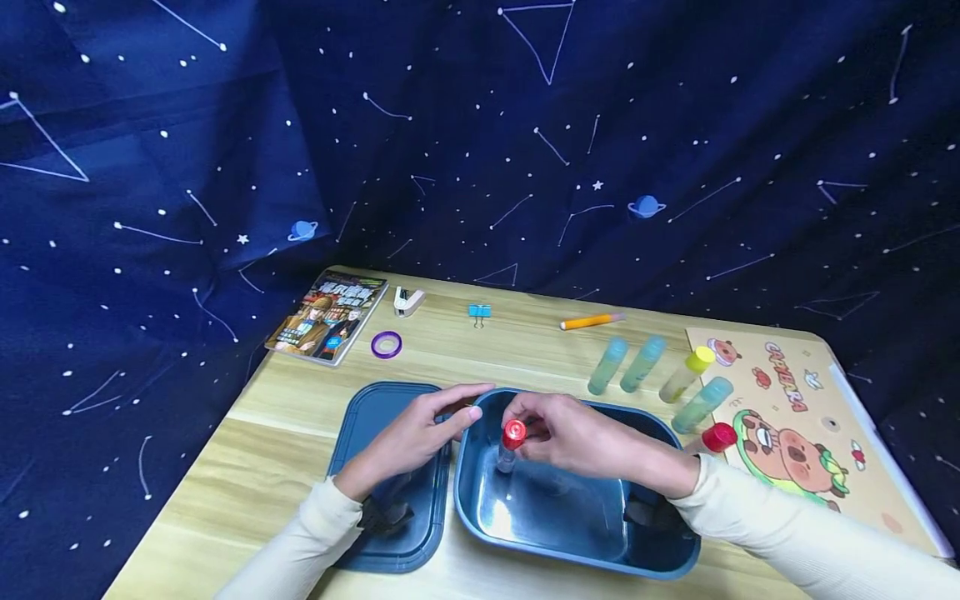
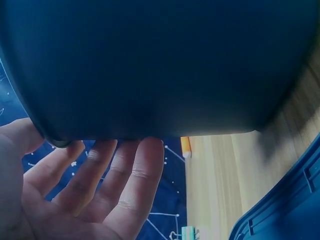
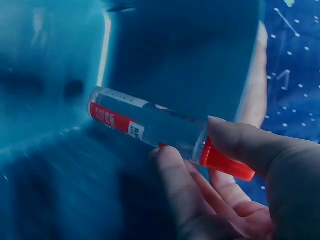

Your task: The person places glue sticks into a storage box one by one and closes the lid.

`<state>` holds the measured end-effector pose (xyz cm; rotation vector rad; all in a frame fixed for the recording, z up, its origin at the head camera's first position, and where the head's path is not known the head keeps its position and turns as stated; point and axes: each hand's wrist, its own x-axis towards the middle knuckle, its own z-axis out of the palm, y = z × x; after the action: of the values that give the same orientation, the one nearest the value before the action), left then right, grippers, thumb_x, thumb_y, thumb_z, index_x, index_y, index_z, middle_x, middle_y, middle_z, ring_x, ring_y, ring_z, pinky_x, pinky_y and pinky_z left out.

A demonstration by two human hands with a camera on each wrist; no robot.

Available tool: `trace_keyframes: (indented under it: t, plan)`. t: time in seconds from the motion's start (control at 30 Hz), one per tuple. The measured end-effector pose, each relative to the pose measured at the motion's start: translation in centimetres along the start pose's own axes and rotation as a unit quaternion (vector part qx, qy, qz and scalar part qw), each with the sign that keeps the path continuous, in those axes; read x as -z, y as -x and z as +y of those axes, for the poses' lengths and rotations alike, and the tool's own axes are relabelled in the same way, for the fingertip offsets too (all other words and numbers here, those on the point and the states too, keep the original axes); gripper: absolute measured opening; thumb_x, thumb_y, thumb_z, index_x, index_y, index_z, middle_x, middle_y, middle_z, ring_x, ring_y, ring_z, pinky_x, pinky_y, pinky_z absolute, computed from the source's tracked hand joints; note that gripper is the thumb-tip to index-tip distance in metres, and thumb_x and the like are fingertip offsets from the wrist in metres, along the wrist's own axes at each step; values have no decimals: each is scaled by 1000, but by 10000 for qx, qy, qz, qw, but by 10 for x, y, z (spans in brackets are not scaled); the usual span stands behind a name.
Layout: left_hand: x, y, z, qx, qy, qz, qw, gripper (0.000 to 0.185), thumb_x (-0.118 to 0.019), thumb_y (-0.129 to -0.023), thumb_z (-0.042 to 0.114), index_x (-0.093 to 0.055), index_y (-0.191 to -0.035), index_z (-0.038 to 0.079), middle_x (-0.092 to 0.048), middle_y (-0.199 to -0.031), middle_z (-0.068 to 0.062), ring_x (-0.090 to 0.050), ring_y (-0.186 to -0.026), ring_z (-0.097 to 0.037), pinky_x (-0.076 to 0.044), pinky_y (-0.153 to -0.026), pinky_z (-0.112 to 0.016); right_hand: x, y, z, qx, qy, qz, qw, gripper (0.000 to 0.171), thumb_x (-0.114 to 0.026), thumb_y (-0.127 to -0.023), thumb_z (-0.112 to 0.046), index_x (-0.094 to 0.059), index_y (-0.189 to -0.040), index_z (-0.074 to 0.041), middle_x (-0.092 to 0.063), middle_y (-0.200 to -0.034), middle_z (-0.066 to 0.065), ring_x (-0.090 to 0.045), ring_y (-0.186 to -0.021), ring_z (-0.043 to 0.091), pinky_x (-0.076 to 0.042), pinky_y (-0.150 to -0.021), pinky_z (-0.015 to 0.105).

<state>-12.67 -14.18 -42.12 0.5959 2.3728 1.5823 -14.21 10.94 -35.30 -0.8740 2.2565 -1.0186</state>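
A dark blue open box stands on the wooden table in front of me. My right hand reaches into it and pinches a clear glue stick with a red cap, tilted with its base toward the box floor. In the right wrist view the thumb and fingers grip the glue stick near its cap, inside the box. My left hand rests with straight fingers against the box's outer left wall. The left wrist view shows those fingers flat against the box wall.
The box's blue lid lies to the left of it. Several glue sticks and a red-capped one lie at the right by a capybara board. At the back are a book, tape ring, stapler, binder clip and pencil.
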Motion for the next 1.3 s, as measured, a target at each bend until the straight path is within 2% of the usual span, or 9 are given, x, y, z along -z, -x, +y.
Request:
trace_keyframes:
  t: [0.17, 0.33, 0.53, 0.63, 0.73, 0.9, 1.1, 1.2, 1.3]
  plan:
    - [-3, -2, 0, -101, 67, -38, 9999, 43, -54, -109, 30, -55, -151, 19, -67, -104, -7, -61, -79, -33, -49, -64, -24, -7, -1, 10, -43, 59, 87, 9999, 22, -74, -92, -1, -65, -110, -10, -72, -101, -1, -70, -98, 10, -58, -87, 24]
    - [-4, -4, 0, -79, 63, -43, 9999, 42, -54, -109, 31, -56, -151, 23, -63, -95, -4, -60, -78, -30, -48, -65, -25, -14, -5, 18, -16, -41, 211, 9998, 21, -73, -93, 0, -65, -109, -10, -73, -101, 2, -69, -96, 9, -57, -85, 23]
    - [-6, -4, -1, -16, 136, -68, 9999, 43, -54, -109, 33, -55, -151, 22, -66, -101, -10, -61, -75, -33, -49, -62, -25, -19, -9, 23, 47, -115, 219, 9997, 20, -72, -93, 1, -65, -108, -10, -72, -100, 2, -69, -94, 8, -56, -82, 22]
    - [-6, -4, -1, -13, 116, -36, 9999, 42, -54, -109, 34, -56, -150, 25, -64, -97, -8, -60, -75, -34, -49, -63, -26, -17, -10, 25, 14, -52, 190, 9998, 22, -75, -91, -1, -65, -110, -9, -72, -101, 0, -69, -96, 9, -57, -85, 23]
    - [-5, -3, -2, 6, 78, -3, 10000, 42, -54, -109, 34, -56, -150, 27, -68, -111, -7, -62, -78, -28, -52, -66, -29, -15, -10, 24, -86, -54, 166, 9998, 27, -77, -90, -2, -64, -113, -9, -72, -105, 2, -69, -99, 12, -58, -88, 25]
    - [-4, -1, -3, 40, 91, 16, 9999, 41, -55, -109, 34, -57, -149, 27, -66, -136, -5, -64, -93, -19, -57, -73, -36, -10, -6, 16, -215, -83, 304, 9993, 36, -78, -90, -5, -63, -123, -7, -71, -119, 8, -70, -111, 22, -59, -95, 32]
    - [-3, -1, -3, 89, 101, -5, 9999, 42, -54, -109, 35, -56, -150, 26, -65, -141, -4, -64, -97, -21, -59, -76, -42, 6, 19, 1, -436, 276, 731, 9960, 41, -77, -94, -18, -62, -130, -7, -70, -127, 11, -71, -115, 27, -58, -97, 39]
    - [-2, 0, -3, 110, 70, 11, 9999, 41, -54, -109, 35, -56, -149, 27, -65, -139, -4, -65, -92, -23, -58, -74, -41, 13, 45, -4, -374, 225, 1142, 9925, 40, -77, -95, -24, -64, -130, -11, -71, -126, 8, -72, -113, 22, -58, -96, 33]
    - [-2, 0, -4, 112, 67, 40, 9999, 40, -54, -109, 35, -57, -148, 29, -65, -141, -4, -65, -92, -23, -59, -74, -41, 18, 83, 2, -214, 20, 1568, 9874, 35, -75, -97, -24, -65, -129, -15, -73, -124, 2, -72, -111, 13, -59, -91, 25]
